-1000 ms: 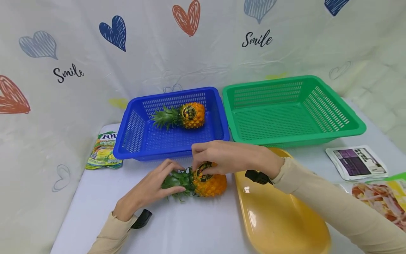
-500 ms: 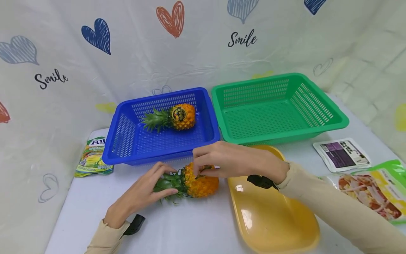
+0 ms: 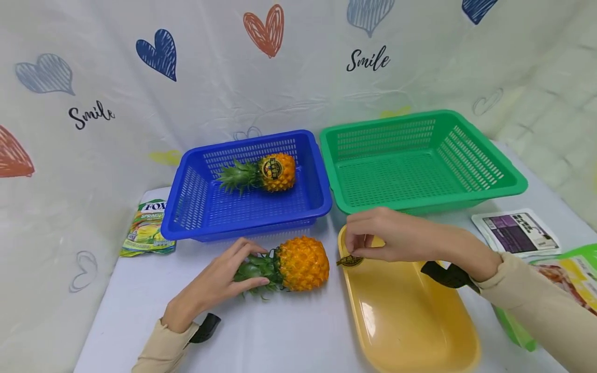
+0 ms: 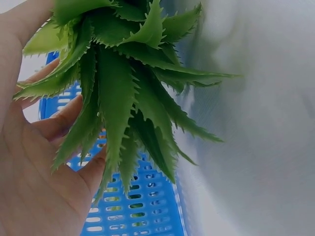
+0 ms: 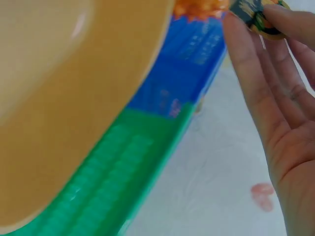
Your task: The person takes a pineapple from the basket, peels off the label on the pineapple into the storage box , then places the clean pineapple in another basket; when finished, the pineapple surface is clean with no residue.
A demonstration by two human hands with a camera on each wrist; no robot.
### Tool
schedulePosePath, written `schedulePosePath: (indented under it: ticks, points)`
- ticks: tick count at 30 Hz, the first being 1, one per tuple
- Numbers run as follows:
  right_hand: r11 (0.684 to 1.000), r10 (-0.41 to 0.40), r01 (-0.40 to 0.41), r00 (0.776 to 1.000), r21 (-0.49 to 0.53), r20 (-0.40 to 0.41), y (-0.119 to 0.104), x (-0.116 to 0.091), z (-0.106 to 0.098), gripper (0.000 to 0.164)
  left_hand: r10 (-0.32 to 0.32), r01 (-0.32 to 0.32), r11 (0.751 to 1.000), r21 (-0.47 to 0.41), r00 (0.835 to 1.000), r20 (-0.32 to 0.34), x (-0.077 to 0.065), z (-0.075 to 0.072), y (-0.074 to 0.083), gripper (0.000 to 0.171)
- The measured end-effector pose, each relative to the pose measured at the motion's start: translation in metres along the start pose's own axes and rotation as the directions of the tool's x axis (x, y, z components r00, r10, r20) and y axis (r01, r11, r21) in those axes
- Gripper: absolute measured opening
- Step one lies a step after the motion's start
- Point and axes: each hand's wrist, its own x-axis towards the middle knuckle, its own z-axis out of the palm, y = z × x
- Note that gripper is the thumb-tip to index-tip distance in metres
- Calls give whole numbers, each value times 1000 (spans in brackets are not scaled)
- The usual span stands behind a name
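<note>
My left hand [image 3: 217, 281] grips the green crown of a pineapple [image 3: 304, 263] lying on its side on the white table. In the left wrist view its spiky leaves [image 4: 118, 93] fill the space beside the palm and partly cover the fingers. The orange body faces right, with no label showing. Between thumb and fingers, my right hand [image 3: 384, 235] pinches a black and gold label [image 3: 351, 260] over the yellow tray's [image 3: 410, 316] left rim. That label [image 5: 263, 19] also shows at the fingertips in the right wrist view, apart from the fruit.
Behind the hands, a blue basket [image 3: 247, 225] holds another pineapple [image 3: 277, 172], which bears a label. A green basket [image 3: 420, 202] stands to its right. Packets lie around: a FOX pouch [image 3: 148, 228] at left, a purple and white pack [image 3: 517, 233] and a green-edged bag [image 3: 571, 269] at right.
The label has come off the near pineapple, and my right hand has carried it rightward to the yellow tray. My left hand stays on the crown. The head view shifted slightly.
</note>
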Motion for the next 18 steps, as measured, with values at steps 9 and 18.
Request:
schedulePosePath:
  ticks: [9,18]
  points:
    - [987,162,-163,984,2,67,13,-21,2,17,-3,3,1000,2,1000,10,3,0,0,44]
    - [971,239,-237,963,-30,128,21,-20,10,21,-10,10,1000,1,1000,9,1,1,-1,45]
